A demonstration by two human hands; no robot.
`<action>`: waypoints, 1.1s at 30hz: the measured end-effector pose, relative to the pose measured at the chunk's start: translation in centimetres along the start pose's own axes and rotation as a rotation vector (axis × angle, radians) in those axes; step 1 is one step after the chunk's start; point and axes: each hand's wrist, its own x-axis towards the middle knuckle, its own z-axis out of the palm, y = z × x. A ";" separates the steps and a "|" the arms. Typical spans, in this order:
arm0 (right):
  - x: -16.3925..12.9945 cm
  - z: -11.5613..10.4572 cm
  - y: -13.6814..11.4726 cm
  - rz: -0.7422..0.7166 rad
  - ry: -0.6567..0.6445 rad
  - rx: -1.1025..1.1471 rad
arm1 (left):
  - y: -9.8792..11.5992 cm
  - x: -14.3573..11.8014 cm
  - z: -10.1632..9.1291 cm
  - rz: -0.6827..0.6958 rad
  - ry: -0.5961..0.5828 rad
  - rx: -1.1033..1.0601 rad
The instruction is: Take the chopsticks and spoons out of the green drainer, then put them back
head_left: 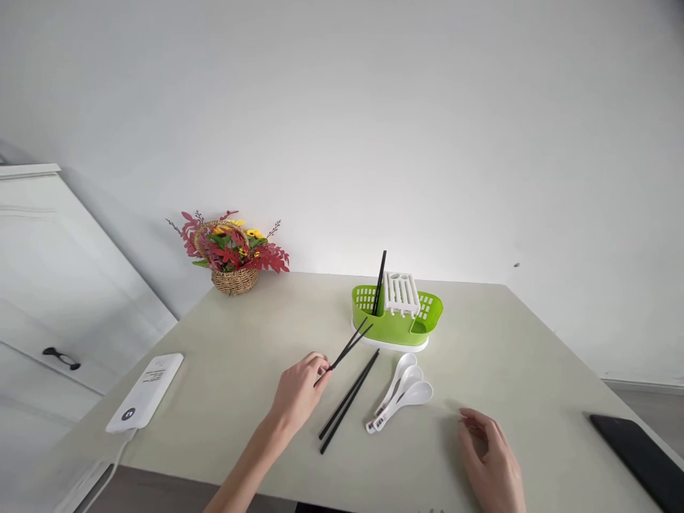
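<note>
Head view: my left hand (299,392) pinches a chopstick pair (347,348) just before the green caddy (398,320); my right hand (489,459) rests open, empty. Risk: loose sticks scissor apart, missing the caddy's slot.

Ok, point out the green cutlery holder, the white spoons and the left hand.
green cutlery holder (392,329): head view, on its front wall.
white spoons (411,392): head view, on a spoon bowl.
left hand (298,394): head view, on the back of the hand.
</note>
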 end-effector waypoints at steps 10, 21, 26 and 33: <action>-0.9 0.6 -13.6 -0.582 -0.344 0.072 | 0.6 -3.4 0.2 -0.100 0.069 -0.675; -0.1 2.2 -24.2 -0.777 -0.676 0.061 | 0.1 -5.8 1.8 -0.115 0.076 -0.635; 0.4 2.6 -26.5 -0.853 -0.640 0.065 | 0.4 -6.0 2.2 -0.135 0.108 -0.681; 0.6 2.7 -26.6 -0.864 -0.671 0.001 | -0.1 -6.6 3.1 -0.172 0.070 -0.705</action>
